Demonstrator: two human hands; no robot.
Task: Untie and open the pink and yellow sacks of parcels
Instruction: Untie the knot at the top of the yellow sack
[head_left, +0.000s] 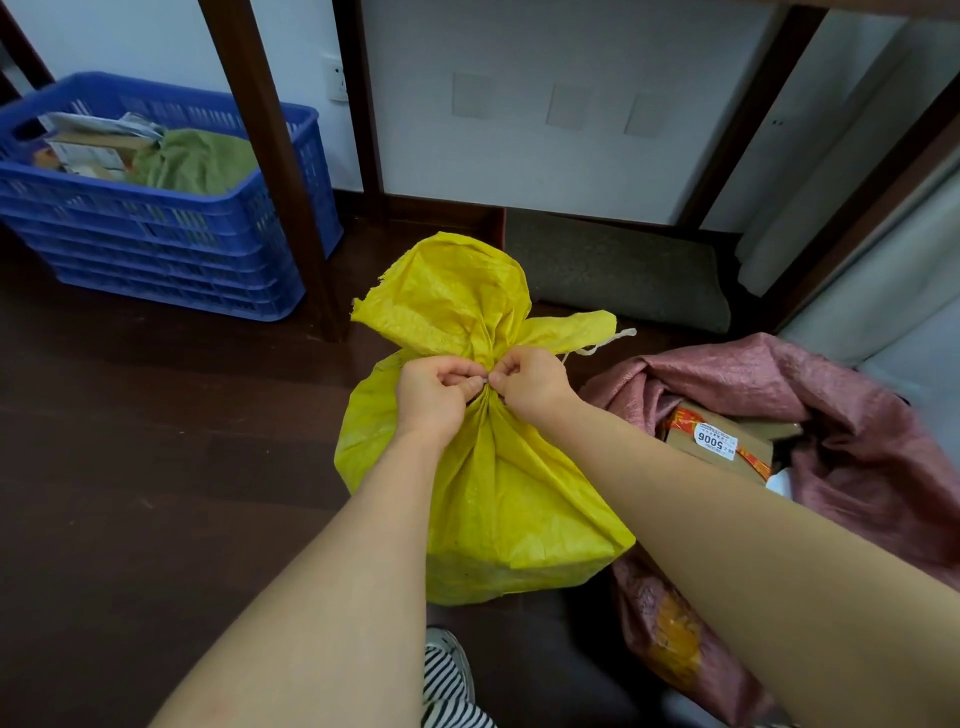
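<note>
A yellow woven sack (498, 499) stands on the dark wooden floor in front of me, its neck gathered and tied with a white cord (602, 344) whose loose end trails to the right. My left hand (434, 397) and my right hand (527, 382) meet at the tied neck, and the fingertips of both pinch the knot. To the right lies the pink sack (852, 447), its mouth spread open. A brown cardboard parcel (727, 447) with a white label reading 5006 shows inside it.
A blue plastic crate (156, 228) with papers and a green cloth stands at the back left, behind a dark wooden table leg (280, 171). A grey mat (623, 270) lies against the white wall. My striped shoe (449, 675) is at the bottom.
</note>
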